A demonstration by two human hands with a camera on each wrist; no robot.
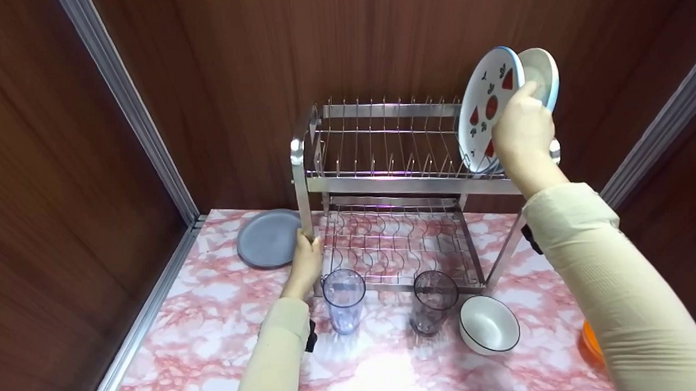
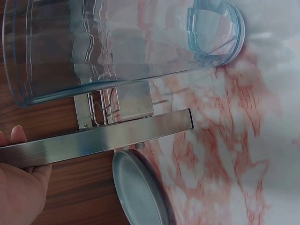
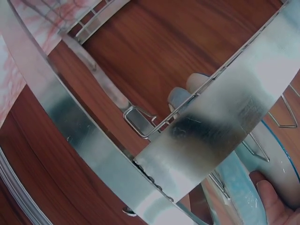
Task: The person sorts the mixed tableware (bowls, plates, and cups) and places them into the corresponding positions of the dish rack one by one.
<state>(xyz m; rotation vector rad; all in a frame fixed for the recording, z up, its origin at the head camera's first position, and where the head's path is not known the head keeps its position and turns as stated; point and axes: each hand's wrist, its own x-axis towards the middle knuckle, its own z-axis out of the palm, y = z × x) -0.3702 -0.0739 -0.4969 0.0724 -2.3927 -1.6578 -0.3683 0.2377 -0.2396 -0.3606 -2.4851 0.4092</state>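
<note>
My left hand (image 1: 307, 257) grips the left front upright of a two-tier metal dish rack (image 1: 405, 186); in the left wrist view its fingers (image 2: 40, 176) wrap around the flat steel bar. At the upper tier's right end, my right hand (image 1: 525, 123) holds a plate with a pale blue edge (image 1: 540, 67), thumb at its inner face. Just left of it, a white plate with a watermelon pattern (image 1: 491, 106) stands on edge in the slots. Both plates (image 3: 243, 187) show partly behind the steel rail in the right wrist view, where the hand is largely hidden.
A grey plate (image 1: 265, 239) lies left of the rack. In front stand a bluish clear glass (image 1: 345, 305), a dark tinted glass (image 1: 433, 305) and a white bowl (image 1: 488, 323). An orange item (image 1: 591, 340) peeks out beside the right sleeve. Wooden panels enclose the back and sides.
</note>
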